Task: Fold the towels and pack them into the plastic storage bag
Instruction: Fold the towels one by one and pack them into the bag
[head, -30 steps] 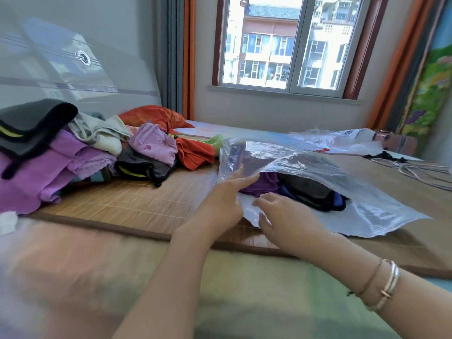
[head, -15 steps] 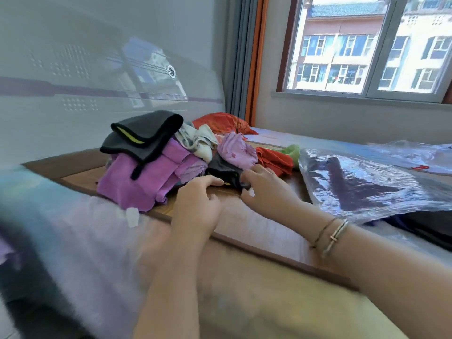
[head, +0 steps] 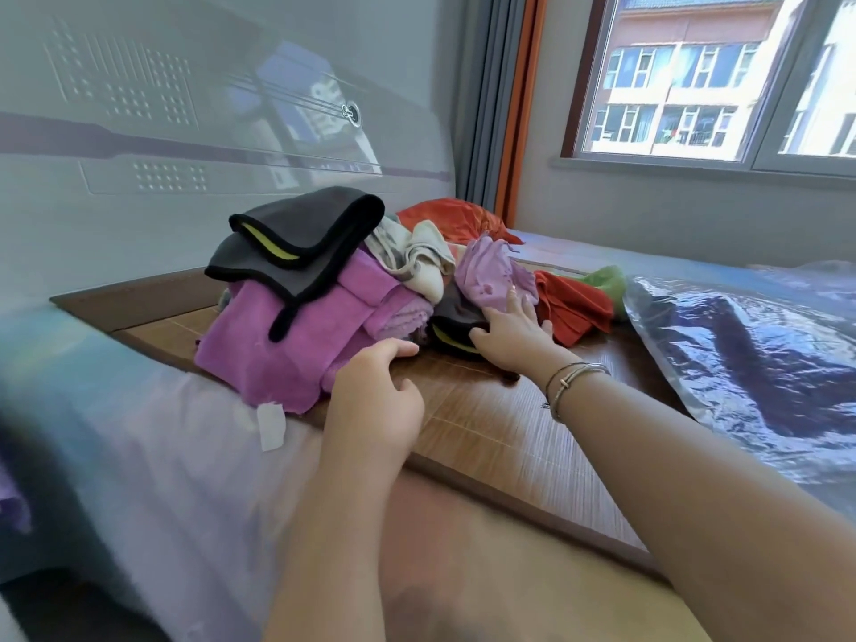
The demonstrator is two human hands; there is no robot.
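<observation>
A heap of towels lies on the bamboo mat: a grey black-edged towel on top, a magenta towel under it, a cream one, a lilac one, an orange one. A dark towel with a yellow stripe lies low at the heap's front. My right hand rests on that dark towel, fingers spread. My left hand hovers beside the magenta towel with fingers loosely curled, holding nothing. The clear plastic storage bag lies at the right with dark towels inside.
A glossy grey headboard rises behind the heap. A window and an orange-trimmed curtain stand at the back. The bed's soft edge runs along the front. An orange bundle sits behind the towels.
Both hands left the plastic bag and swung left to the towel heap. My right hand now lies further onto the dark yellow-striped towel; my left hand has drawn back slightly.
</observation>
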